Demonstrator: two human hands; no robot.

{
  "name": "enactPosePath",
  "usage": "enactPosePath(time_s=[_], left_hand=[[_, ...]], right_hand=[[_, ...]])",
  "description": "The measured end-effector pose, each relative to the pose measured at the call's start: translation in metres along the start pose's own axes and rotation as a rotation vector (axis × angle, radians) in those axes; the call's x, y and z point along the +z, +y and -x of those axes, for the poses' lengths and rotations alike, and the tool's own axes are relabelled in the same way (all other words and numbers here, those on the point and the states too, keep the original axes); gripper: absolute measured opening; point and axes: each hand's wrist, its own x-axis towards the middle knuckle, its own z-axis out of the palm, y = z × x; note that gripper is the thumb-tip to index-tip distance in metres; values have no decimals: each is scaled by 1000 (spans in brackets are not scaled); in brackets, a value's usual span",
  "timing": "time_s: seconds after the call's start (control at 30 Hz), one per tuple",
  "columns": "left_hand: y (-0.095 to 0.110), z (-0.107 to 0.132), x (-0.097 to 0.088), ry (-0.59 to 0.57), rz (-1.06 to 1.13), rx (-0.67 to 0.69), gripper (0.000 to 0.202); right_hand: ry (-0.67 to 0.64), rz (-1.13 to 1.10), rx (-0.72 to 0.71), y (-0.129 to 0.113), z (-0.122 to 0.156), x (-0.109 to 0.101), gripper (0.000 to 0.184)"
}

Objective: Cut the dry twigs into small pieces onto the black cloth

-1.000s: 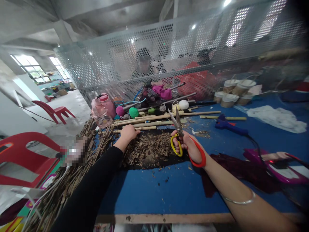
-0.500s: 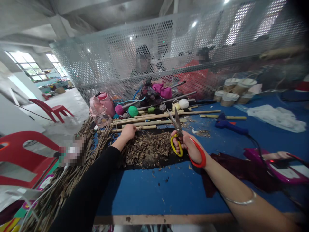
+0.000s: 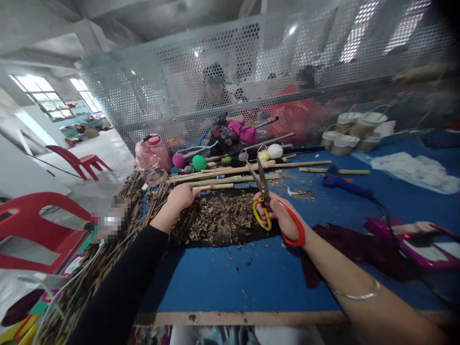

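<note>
My right hand (image 3: pixel 282 215) grips scissors (image 3: pixel 264 191) with one yellow and one red handle loop. The blades point up and away from me, slightly apart. My left hand (image 3: pixel 180 197) is closed at the left edge of a heap of dry brown leaf scraps (image 3: pixel 224 215), its fingertips by the near bamboo stick (image 3: pixel 215 187). Whatever it may pinch is hidden. The scraps lie on a black cloth (image 3: pixel 210 243) on the blue table. Dry brown stalks (image 3: pixel 104 273) are piled along the table's left side.
Behind the scraps lie more sticks, yarn balls (image 3: pixel 199 163) and a pink jug (image 3: pixel 158 151). To the right are a blue glue gun (image 3: pixel 345 186), dark red cloth (image 3: pixel 341 244), a plastic bag (image 3: pixel 413 170) and small pots (image 3: pixel 345 143). A perforated metal screen (image 3: pixel 172 86) stands behind.
My left hand has shifted left along the edge of the scraps and the near stick, whose right end stays in place. My right hand keeps the scissors in nearly the same spot.
</note>
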Motion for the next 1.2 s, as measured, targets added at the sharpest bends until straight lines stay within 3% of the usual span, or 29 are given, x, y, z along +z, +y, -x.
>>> enactPosePath(time_s=[0.13,0.2,0.27,0.43,0.57,0.63,0.7,0.77,0.87,0.93,1.0,1.07,1.2], left_hand=[[3,26,-2,-78,105,179,73],[3,48,8,-77,92,250,88],[3,67,24,-76,47,230,98],[-4,74,55,142,61,159,78],[6,74,56,270,127,131,68],[18,79,57,331,96,183,67],[27,83,60,352,44,251,64],[32,84,63,354,28,236,55],[34,85,62,396,87,155,45],[39,86,56,429,179,210,45],[51,88,50,399,298,330,49],[68,87,46,296,397,405,61],[103,72,48,138,422,344,77]], right_hand=[[35,0,12,-1,0,-2,48],[36,7,17,-1,0,-2,49],[22,25,17,-1,0,-1,50],[-30,39,26,3,1,3,50],[-35,29,26,6,1,3,50],[-32,34,30,7,1,3,50],[-26,41,36,8,1,4,50],[-4,37,39,7,0,3,50],[53,-23,19,3,-4,-4,52],[107,-83,-20,-3,-8,-15,56],[205,-112,-82,-8,-13,-29,60],[346,-78,-150,-10,-15,-43,60],[496,42,-191,-1,-15,-55,49]])
